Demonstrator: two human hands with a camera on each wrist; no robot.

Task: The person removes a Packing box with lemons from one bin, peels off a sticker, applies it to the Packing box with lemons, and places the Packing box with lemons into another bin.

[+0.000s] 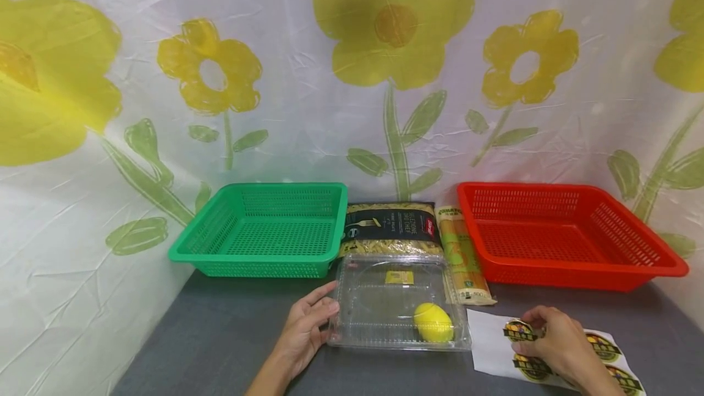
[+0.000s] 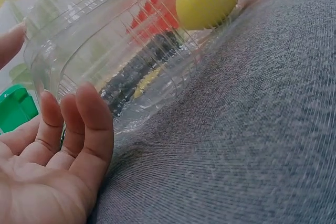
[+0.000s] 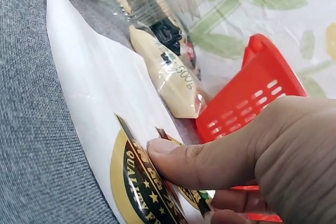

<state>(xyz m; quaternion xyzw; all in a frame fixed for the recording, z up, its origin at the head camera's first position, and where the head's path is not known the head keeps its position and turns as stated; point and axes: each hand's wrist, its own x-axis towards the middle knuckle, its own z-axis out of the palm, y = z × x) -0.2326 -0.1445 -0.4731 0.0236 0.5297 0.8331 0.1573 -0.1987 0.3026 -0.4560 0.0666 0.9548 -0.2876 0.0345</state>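
Container and label sheet on a dark gray tabletop [image 1: 220, 335] with a fine, woven-looking grain. The single container [image 1: 374, 310], at front centre, is clear, glossy plastic, a shallow rectangular box with rounded corners and ribbed walls; its lid is down. Inside, in the near right corner, sits one smooth, bright yellow, rounded object [image 1: 434, 322]. The left hand [image 1: 308, 322] is at the container's left wall, its fingers loosely bent and the thumb well apart from them; firm contact cannot be told.

To the container's right lies one white, smooth label sheet [image 1: 486, 341], slightly curled, its left part bare. Four round labels show, black and gold with coloured fruit motifs; others may be hidden under the hand. The right hand [image 1: 558, 341] pinches the far left label [image 1: 517, 329] between thumb and fingers; whether this label is wholly free of its backing cannot be told.

Behind stand two perforated plastic baskets, one green basket [image 1: 264, 258] and one red basket [image 1: 583, 271]. Between them lie two film packets: a pasta bag [image 1: 390, 225] with a black band and a slender noodle packet [image 1: 462, 249]. The creased white backdrop [image 1: 297, 78] bears five yellow flowers.
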